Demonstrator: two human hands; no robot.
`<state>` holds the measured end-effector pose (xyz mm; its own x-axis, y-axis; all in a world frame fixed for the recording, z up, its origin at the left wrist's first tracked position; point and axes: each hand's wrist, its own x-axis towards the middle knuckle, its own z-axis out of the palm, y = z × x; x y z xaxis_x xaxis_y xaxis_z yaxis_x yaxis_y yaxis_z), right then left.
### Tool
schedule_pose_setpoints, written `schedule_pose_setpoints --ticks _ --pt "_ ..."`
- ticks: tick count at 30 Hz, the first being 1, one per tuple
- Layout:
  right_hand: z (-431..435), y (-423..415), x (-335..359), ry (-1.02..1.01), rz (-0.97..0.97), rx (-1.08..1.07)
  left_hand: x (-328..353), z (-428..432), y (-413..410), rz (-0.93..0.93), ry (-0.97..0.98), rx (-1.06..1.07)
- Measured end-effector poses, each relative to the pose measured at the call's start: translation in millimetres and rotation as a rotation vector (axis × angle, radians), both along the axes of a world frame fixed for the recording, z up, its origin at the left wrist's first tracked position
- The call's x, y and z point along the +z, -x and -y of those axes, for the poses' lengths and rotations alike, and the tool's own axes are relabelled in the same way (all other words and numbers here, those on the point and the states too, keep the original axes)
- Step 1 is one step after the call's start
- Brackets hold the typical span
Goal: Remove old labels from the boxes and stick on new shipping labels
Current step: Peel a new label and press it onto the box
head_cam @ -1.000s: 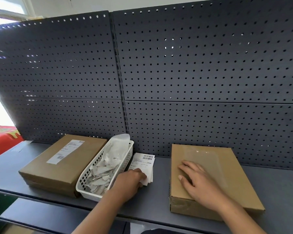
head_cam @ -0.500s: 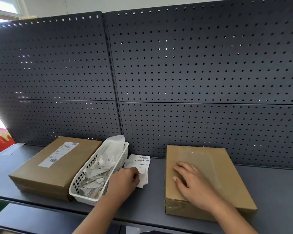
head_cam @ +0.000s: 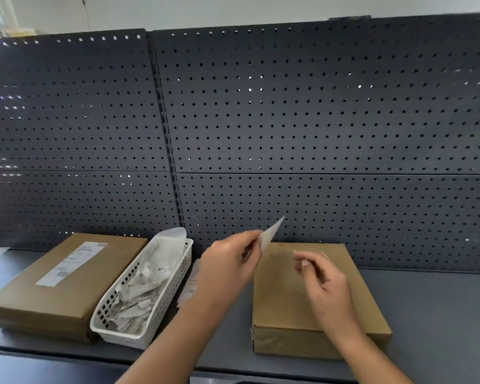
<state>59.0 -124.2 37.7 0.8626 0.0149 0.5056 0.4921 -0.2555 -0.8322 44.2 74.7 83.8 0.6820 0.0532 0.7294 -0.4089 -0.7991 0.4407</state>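
My left hand [head_cam: 229, 266] pinches a white shipping label [head_cam: 270, 233] and holds it edge-on in the air, above the far left corner of a bare brown box [head_cam: 283, 297]. My right hand [head_cam: 323, 281] hovers over that box with fingers loosely curled and nothing in them. A second brown box [head_cam: 34, 297] at the left carries a white label [head_cam: 72, 263] on its top. A stack of loose labels [head_cam: 190, 284] lies on the shelf between the basket and the bare box, mostly hidden by my left forearm.
A white slotted basket [head_cam: 175, 284] full of torn label scraps stands between the two boxes. All sit on a dark grey shelf [head_cam: 427, 314] backed by a dark pegboard wall [head_cam: 316, 134]. The shelf's front edge runs close below the boxes.
My left hand has lifted a label off the stack and carried it up and right toward the bare box. My right hand has risen off the box top.
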Motion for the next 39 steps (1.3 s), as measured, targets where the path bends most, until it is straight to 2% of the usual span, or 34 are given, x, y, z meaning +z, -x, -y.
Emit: schedule_pose_setpoints --ticks 8,14,22,33,39 --pt "8.3 23.1 37.6 -0.257 -0.070 0.194 -11.2 41.2 2.5 0.057 0.036 -0.184" --pt "17.5 26.1 39.9 -0.385 -0.073 0.147 -11.1 66.4 3.2 0.045 0.138 -0.301" --pt "38.1 21.8 44.0 -0.411 -0.049 0.086 -4.6 83.8 6.6 0.025 0.209 -0.403" --pt "44.0 16.1 40.9 -0.372 0.020 0.100 -6.0 85.8 13.7 -0.024 0.251 -0.490" --pt "47.5 17.6 44.4 -0.363 0.049 0.136 -2.0 84.9 22.2 -0.080 0.340 -0.532"
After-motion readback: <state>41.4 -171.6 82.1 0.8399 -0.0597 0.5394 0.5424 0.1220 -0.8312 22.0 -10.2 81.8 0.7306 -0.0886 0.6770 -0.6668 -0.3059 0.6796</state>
